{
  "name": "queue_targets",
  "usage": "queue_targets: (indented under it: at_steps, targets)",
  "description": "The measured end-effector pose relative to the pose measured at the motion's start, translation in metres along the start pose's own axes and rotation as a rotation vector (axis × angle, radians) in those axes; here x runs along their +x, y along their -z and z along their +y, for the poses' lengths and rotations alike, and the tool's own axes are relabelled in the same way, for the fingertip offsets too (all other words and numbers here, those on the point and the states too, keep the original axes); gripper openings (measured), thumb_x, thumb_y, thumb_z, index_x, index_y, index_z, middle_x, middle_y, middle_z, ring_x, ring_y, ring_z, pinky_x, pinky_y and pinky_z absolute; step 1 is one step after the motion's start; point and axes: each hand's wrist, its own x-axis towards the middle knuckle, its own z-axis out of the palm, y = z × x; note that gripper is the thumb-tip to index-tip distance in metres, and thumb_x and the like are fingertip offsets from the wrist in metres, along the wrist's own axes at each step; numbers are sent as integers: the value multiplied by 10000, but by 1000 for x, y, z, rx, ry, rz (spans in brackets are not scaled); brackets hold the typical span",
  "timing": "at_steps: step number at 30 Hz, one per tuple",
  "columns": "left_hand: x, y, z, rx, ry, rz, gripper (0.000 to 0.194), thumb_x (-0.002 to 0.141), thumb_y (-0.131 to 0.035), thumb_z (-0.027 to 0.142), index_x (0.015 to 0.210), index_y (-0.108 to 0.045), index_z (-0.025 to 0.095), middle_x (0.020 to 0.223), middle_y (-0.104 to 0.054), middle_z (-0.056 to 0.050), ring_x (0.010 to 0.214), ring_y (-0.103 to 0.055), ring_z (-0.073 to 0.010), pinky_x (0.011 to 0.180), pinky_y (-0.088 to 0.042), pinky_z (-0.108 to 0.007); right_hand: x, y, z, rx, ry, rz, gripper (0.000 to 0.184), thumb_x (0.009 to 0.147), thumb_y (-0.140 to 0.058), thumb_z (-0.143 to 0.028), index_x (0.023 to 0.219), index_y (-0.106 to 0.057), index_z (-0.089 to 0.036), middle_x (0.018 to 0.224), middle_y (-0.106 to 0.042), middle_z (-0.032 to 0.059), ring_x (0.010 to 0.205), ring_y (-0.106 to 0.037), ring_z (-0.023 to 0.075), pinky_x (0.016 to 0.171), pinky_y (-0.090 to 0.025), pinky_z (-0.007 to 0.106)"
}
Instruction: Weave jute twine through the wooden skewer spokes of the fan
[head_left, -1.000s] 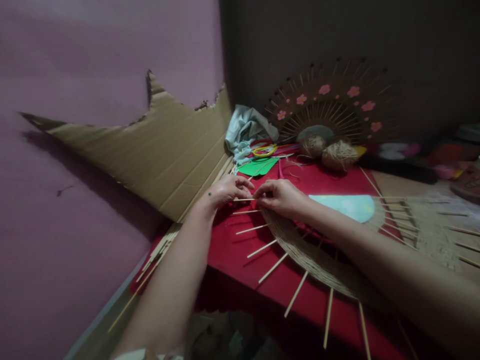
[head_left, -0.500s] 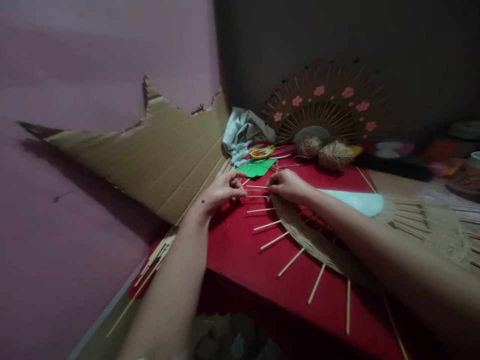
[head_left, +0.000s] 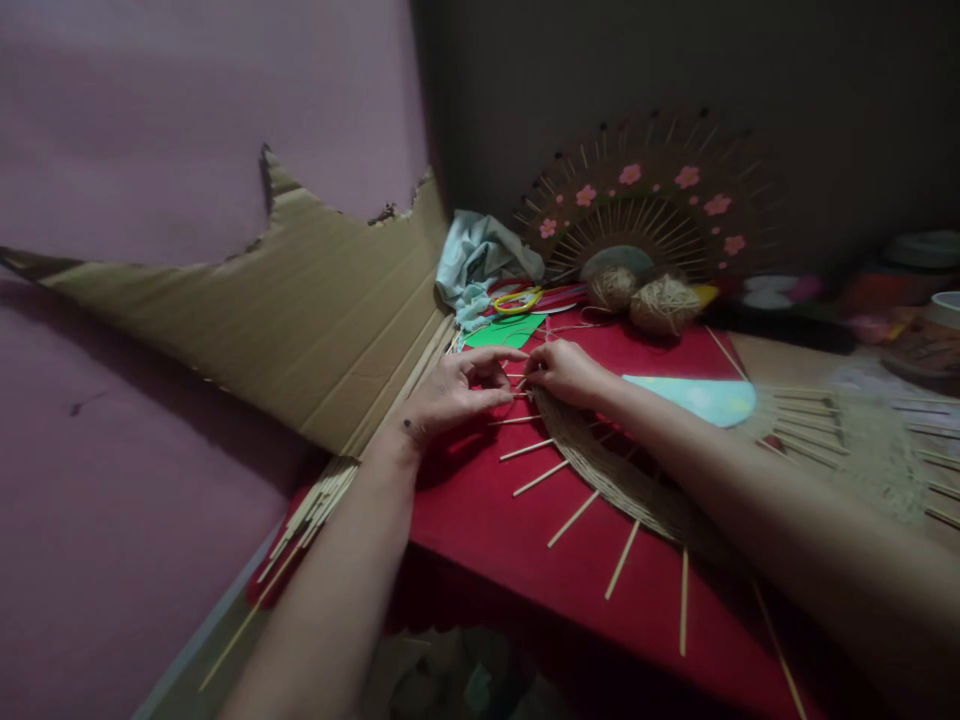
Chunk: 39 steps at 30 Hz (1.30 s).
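Note:
A half-round woven fan (head_left: 600, 473) of twine and thin wooden sticks lies on the red cloth (head_left: 465, 500), its stick ends fanning toward me. My right hand (head_left: 562, 372) pinches the far left end of the weave; the fingertips partly hide the twine there. Close beside it, my left hand (head_left: 476, 385) has its index finger and thumb apart around the ends of the last sticks. The left index fingertip nearly meets the right hand. Whether any twine lies in the left fingers is too small to tell.
Torn cardboard (head_left: 330, 330) leans on the wall at left, above loose sticks (head_left: 315, 515). Behind my hands are a green sheet (head_left: 502, 332), yellow-handled scissors (head_left: 517, 301), a crumpled cloth (head_left: 480, 260), twine balls (head_left: 666, 303) and a flowered fan (head_left: 637, 205). A pale-blue-handled fan (head_left: 690, 398) lies right.
My left hand has moved right toward the right hand, its index finger stretching out over the stick ends. The right hand keeps its pinch on the weave. The view has shifted slightly.

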Motion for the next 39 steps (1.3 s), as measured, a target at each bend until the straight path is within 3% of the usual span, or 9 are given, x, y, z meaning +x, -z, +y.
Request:
queue_targets:
  at_steps: [9,14,17,20,24,30,39]
  targets:
    - [-2,0,-1,112,-30,55,423,756,-630,185,1175,-583,144,743,-598,2,694,-541,-102,691,-441,-243,-16,7,-1,-41,81,68,277,796,-555,-108,1031,-691,-162,1009,-678,87,900,-602,174,767,-417,247]
    - [-6,-2,4,219,8,72,393,762,-596,152,1153,-598,178,743,-593,11,691,-539,-100,700,-442,-248,-40,18,-4,-39,151,45,269,778,-529,-67,934,-717,-177,943,-670,72,883,-591,180,770,-419,270]
    - [-7,-4,5,183,91,-4,396,762,-588,172,1158,-571,164,725,-592,14,640,-556,-103,642,-450,-248,-49,12,-1,-48,243,30,247,794,-533,-91,929,-713,-190,889,-654,64,841,-575,177,741,-413,281]
    - [-5,-3,0,236,178,-67,292,758,-587,204,1042,-600,140,689,-598,11,609,-562,-111,595,-434,-244,-55,4,1,-100,319,46,206,835,-519,-129,920,-701,-176,905,-629,76,866,-540,184,759,-395,291]
    - [-2,2,-10,408,192,-53,138,741,-583,233,819,-651,142,686,-610,-4,630,-534,-115,582,-397,-239,-63,0,-3,-205,345,51,162,854,-541,-225,914,-685,-181,963,-601,87,905,-504,199,770,-371,301]
    - [-2,6,-8,414,242,-130,182,759,-567,293,753,-664,139,661,-617,-1,634,-515,-117,617,-396,-248,-65,-6,-13,-430,356,93,173,860,-480,-178,871,-651,-152,962,-591,103,870,-489,208,724,-336,319]
    - [-2,14,-16,484,138,-163,162,756,-610,287,784,-701,156,750,-679,-26,730,-576,-140,717,-427,-268,-60,-13,-10,-455,335,99,214,876,-414,-166,854,-626,-152,956,-592,104,837,-489,212,693,-312,332]
